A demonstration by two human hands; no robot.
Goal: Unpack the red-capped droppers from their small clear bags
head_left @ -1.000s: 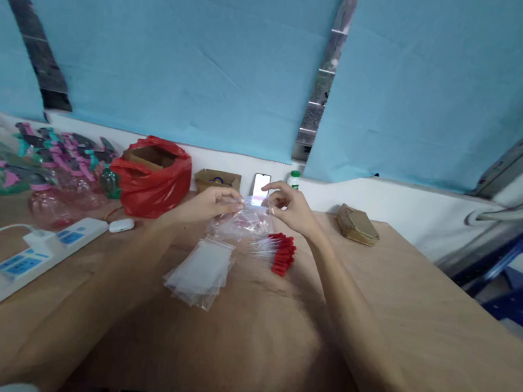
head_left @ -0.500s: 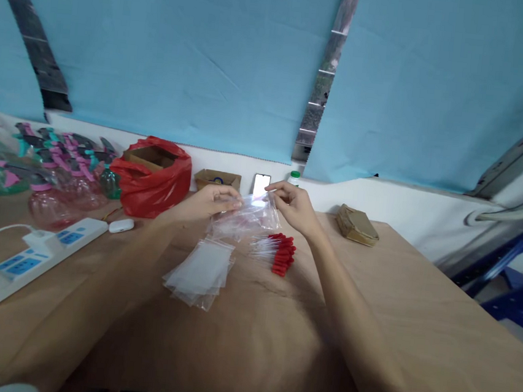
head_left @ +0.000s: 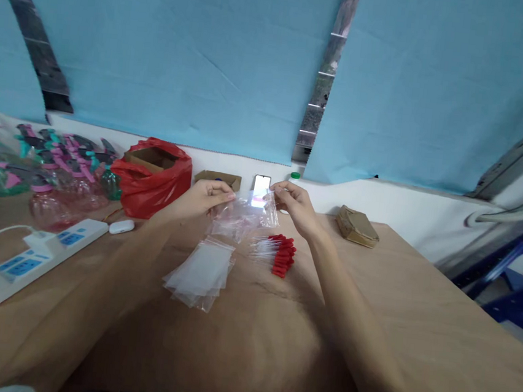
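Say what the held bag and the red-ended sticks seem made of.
Held bag: thin, glossy clear plastic, it seems, wrinkled and catching glints. Red-ended sticks: perhaps plastic, from their pale, translucent-looking shafts; finish too blurred to tell.

In dim light, the phone screen [head_left: 261, 182] glares white and soft shadows darken the table [head_left: 218, 358].

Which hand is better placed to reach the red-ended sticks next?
Probably the right hand: it's closer to the red-ended sticks. The left hand is farther, though both hold the clear bag.
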